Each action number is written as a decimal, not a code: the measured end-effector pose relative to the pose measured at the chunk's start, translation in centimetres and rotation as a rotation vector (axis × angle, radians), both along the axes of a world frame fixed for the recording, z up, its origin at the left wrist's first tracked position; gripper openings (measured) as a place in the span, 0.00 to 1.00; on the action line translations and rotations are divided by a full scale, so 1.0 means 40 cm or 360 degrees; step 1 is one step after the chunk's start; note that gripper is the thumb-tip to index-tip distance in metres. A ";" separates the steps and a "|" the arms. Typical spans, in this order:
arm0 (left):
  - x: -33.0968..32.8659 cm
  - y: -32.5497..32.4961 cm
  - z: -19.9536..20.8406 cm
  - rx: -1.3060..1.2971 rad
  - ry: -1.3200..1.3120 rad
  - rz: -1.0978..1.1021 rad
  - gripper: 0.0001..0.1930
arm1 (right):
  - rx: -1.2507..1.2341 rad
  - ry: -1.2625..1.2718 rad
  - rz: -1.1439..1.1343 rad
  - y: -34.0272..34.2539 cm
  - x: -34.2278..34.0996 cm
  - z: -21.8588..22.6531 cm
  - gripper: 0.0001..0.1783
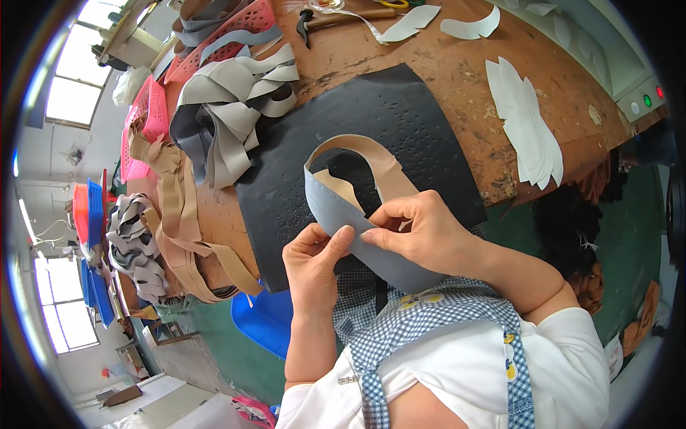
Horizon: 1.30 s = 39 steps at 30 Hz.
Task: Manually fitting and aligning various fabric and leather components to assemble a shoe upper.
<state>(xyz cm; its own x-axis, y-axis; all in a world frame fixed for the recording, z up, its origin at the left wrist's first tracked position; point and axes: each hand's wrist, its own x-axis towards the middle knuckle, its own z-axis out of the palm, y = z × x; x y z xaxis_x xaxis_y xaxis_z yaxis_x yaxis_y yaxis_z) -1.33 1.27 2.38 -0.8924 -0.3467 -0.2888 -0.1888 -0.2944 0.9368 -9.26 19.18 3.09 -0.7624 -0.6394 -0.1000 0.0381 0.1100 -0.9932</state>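
Observation:
Both my hands pinch one curved strip of leather [334,202], blue-grey on its outer face and tan inside. It loops up and away from me over a black perforated mat [429,136], and its near end hangs over my checked apron. My left hand [312,266] grips the strip's lower left edge, thumb pressed on the grey face. Just to the right, my right hand [421,230] holds the strip between thumb and fingertips. The fingers behind the strip are partly hidden.
A wooden workbench [343,61] bears a pile of grey strips [229,107], tan strips [179,214], a hammer [350,19] and white paper-like pattern pieces [525,121]. Pink baskets [146,118] stand at the left. A blue stool [264,322] is beside the bench.

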 end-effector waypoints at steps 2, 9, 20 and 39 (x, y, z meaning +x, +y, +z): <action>0.001 0.001 0.000 0.0006 -0.0005 0.0001 0.08 | -0.0048 0.0004 -0.0023 0.001 0.001 -0.004 0.09; 0.003 0.018 0.001 0.0020 0.0009 -0.0019 0.08 | -0.0089 -0.0112 -0.0095 -0.007 -0.010 -0.010 0.07; -0.208 -0.117 0.018 0.0519 0.0161 -0.0421 0.16 | -0.0011 0.0543 -0.0270 -0.010 -0.081 0.006 0.03; -0.298 -0.084 0.116 -0.0384 0.0695 -0.0503 0.15 | -0.0480 0.0040 -0.0359 -0.078 -0.133 -0.038 0.12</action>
<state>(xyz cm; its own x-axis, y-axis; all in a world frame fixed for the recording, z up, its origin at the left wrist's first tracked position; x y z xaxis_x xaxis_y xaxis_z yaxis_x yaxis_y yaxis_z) -13.27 -2.10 7.02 -0.9816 -0.0545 0.1828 0.1858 -0.0558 0.9810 -14.56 16.07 1.58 -0.8873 -0.4528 0.0877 0.0031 -0.1961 -0.9806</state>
